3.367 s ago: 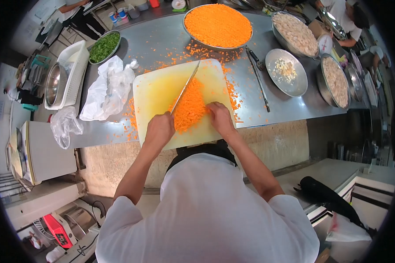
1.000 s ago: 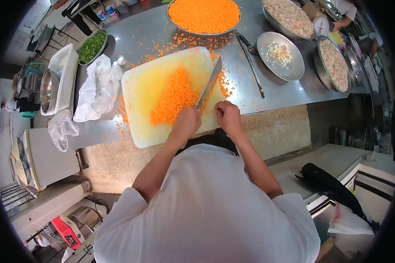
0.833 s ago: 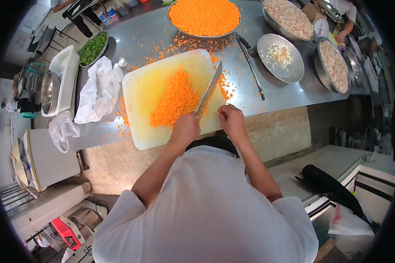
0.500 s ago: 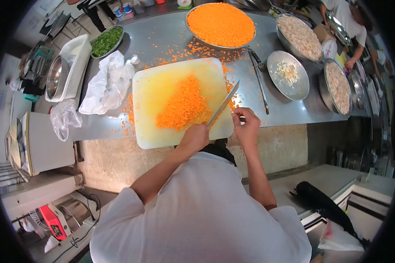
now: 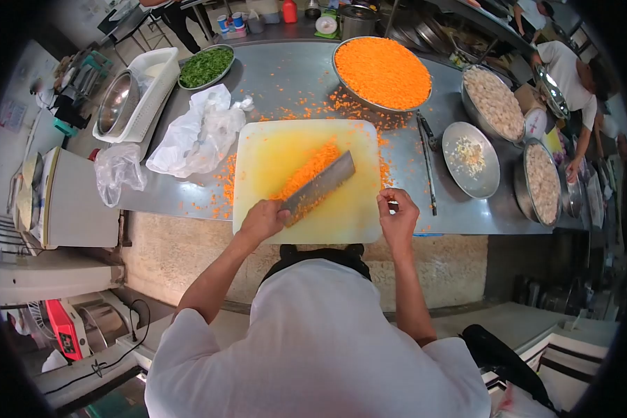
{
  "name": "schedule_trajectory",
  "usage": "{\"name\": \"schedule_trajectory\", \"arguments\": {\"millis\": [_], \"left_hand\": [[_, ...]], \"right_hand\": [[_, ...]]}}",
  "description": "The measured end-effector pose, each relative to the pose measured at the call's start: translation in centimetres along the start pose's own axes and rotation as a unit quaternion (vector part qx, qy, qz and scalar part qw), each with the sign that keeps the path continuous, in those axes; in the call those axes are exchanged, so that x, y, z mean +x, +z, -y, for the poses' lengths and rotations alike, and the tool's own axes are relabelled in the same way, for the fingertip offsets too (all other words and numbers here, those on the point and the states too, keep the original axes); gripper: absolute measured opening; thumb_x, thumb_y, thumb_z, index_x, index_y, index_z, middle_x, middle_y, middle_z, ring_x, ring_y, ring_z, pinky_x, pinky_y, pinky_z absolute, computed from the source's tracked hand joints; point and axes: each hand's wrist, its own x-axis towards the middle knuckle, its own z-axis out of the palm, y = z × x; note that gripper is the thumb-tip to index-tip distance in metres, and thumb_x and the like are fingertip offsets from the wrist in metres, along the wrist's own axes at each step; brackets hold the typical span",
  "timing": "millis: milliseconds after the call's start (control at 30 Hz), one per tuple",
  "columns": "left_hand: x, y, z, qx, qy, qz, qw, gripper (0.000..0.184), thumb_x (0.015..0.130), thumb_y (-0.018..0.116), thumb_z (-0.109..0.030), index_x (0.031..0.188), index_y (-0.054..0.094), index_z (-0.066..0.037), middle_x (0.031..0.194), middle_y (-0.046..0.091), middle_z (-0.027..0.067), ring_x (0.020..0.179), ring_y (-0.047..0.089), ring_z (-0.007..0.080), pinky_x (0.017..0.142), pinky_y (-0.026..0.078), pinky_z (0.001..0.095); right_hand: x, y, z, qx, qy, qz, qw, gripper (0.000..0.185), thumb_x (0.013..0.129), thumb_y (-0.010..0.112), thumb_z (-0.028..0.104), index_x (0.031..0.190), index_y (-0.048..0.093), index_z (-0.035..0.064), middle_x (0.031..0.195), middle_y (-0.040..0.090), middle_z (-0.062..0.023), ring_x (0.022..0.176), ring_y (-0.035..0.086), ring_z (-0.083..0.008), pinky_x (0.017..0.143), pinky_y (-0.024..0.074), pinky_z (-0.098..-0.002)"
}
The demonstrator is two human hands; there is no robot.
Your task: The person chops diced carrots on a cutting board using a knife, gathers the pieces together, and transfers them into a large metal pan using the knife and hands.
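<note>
My left hand (image 5: 263, 221) is closed around the handle of a cleaver (image 5: 320, 187). Its broad blade slants up and to the right over the cutting board (image 5: 263, 150), along the lower right side of a heap of finely chopped carrot (image 5: 313, 169). The blade hides part of the heap, and orange bits cling to it. Just off the board's right edge is my right hand (image 5: 400, 216), thumb and fingertips pinched together. Whether anything small is between them I cannot make out.
A heaped bowl of chopped carrot (image 5: 383, 73) stands behind the board. To the right are a honing rod (image 5: 427, 167), a shallow bowl (image 5: 471, 180) and bowls of pale chunks (image 5: 493, 101). Plastic bags (image 5: 195, 136) and a bowl of chopped greens (image 5: 207, 67) lie left. A person (image 5: 568, 76) stands far right.
The cleaver has swung from the board's right edge leftward onto the carrot heap, its blade now showing broad. My left hand moved left with it. My right hand stays pinched beside the board.
</note>
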Motion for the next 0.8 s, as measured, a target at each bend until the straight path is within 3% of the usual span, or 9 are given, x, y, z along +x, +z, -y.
{"name": "schedule_trajectory", "arguments": {"millis": [133, 300, 367, 400, 433, 500, 633, 667, 800], "left_hand": [[-1.3, -1.4, -1.0, 0.039, 0.001, 0.023, 0.999, 0.023, 0.084, 0.063, -0.023, 0.083, 0.061, 0.0, 0.073, 0.062, 0.0219, 0.075, 0.061, 0.0407, 0.068, 0.048, 0.048], [-1.1, -4.8, 7.3, 0.025, 0.212, 0.134, 0.968, 0.017, 0.078, 0.072, -0.024, 0.08, 0.068, -0.007, 0.07, 0.065, 0.0144, 0.068, 0.064, 0.0333, 0.062, 0.049, 0.0403], [1.1, -6.7, 8.8, 0.027, 0.138, 0.156, 0.978, 0.014, 0.075, 0.074, -0.025, 0.078, 0.071, -0.011, 0.069, 0.066, 0.0102, 0.068, 0.065, 0.0295, 0.062, 0.049, 0.0386], [2.1, -8.1, 7.1, 0.109, 0.067, 0.167, 0.978, 0.015, 0.074, 0.074, -0.025, 0.077, 0.07, -0.011, 0.07, 0.067, 0.0087, 0.069, 0.065, 0.03, 0.062, 0.049, 0.0397], [3.1, -7.9, 6.7, 0.109, 0.067, 0.166, 0.978, 0.015, 0.074, 0.074, -0.025, 0.077, 0.07, -0.011, 0.07, 0.067, 0.0087, 0.069, 0.065, 0.03, 0.062, 0.049, 0.0397], [4.4, -7.1, 6.3, 0.167, 0.143, 0.013, 0.975, 0.016, 0.077, 0.072, -0.025, 0.077, 0.069, -0.01, 0.07, 0.066, 0.0112, 0.07, 0.065, 0.0315, 0.061, 0.049, 0.0421], [2.6, -7.9, 0.1, 0.205, 0.139, -0.031, 0.968, 0.018, 0.081, 0.068, -0.026, 0.078, 0.067, -0.008, 0.069, 0.064, 0.0143, 0.07, 0.064, 0.0336, 0.061, 0.049, 0.0447], [1.9, -8.0, -0.8, 0.141, 0.137, -0.066, 0.978, 0.021, 0.083, 0.066, -0.026, 0.078, 0.066, -0.006, 0.069, 0.063, 0.0165, 0.07, 0.064, 0.0351, 0.061, 0.049, 0.0462], [2.4, -4.7, 1.0, 0.076, 0.101, -0.108, 0.986, 0.026, 0.087, 0.063, -0.025, 0.077, 0.062, -0.001, 0.069, 0.062, 0.021, 0.069, 0.062, 0.0401, 0.062, 0.048, 0.0491]], "right_hand": [[0.2, -0.1, -0.2, 0.002, -0.014, -0.013, 1.0, 0.009, 0.078, 0.066, -0.005, 0.086, 0.065, -0.0012, 0.083, 0.065, -0.0105, 0.07, 0.065, -0.0168, 0.062, 0.0561, -0.0266], [0.4, -0.9, -0.6, 0.011, -0.003, -0.057, 0.998, 0.008, 0.079, 0.066, -0.005, 0.086, 0.066, -0.0009, 0.084, 0.065, -0.0098, 0.07, 0.065, -0.0161, 0.062, 0.0565, -0.0267], [0.4, -0.9, -0.4, 0.014, -0.008, -0.057, 0.998, 0.008, 0.079, 0.066, -0.005, 0.086, 0.066, -0.0009, 0.084, 0.065, -0.0098, 0.07, 0.065, -0.016, 0.061, 0.0565, -0.0269], [0.4, -0.9, -0.3, 0.017, -0.012, -0.055, 0.998, 0.008, 0.079, 0.066, -0.005, 0.085, 0.066, -0.0009, 0.084, 0.065, -0.0098, 0.07, 0.065, -0.0159, 0.061, 0.0566, -0.0271], [0.3, -0.7, -0.1, 0.017, -0.013, -0.055, 0.998, 0.008, 0.079, 0.066, -0.005, 0.085, 0.066, -0.0009, 0.084, 0.065, -0.0098, 0.07, 0.065, -0.0159, 0.061, 0.0566, -0.0271], [0.5, -0.2, 0.4, 0.03, -0.025, -0.039, 0.998, 0.008, 0.078, 0.065, -0.005, 0.085, 0.066, -0.0012, 0.084, 0.065, -0.0099, 0.071, 0.065, -0.0159, 0.061, 0.0568, -0.0274], [0.7, -0.5, 0.9, 0.02, -0.03, -0.041, 0.998, 0.008, 0.079, 0.065, -0.005, 0.086, 0.066, -0.0015, 0.084, 0.065, -0.0098, 0.071, 0.065, -0.0159, 0.061, 0.0567, -0.0272], [0.5, -0.6, 0.8, 0.015, -0.029, -0.053, 0.998, 0.008, 0.079, 0.065, -0.006, 0.086, 0.066, -0.0016, 0.084, 0.065, -0.0098, 0.071, 0.065, -0.0159, 0.061, 0.0566, -0.0272], [-0.5, -0.6, -0.1, 0.018, -0.005, -0.056, 0.998, 0.009, 0.078, 0.066, -0.005, 0.086, 0.066, -0.0018, 0.084, 0.065, -0.01, 0.072, 0.065, -0.0158, 0.062, 0.0563, -0.0271]]}}
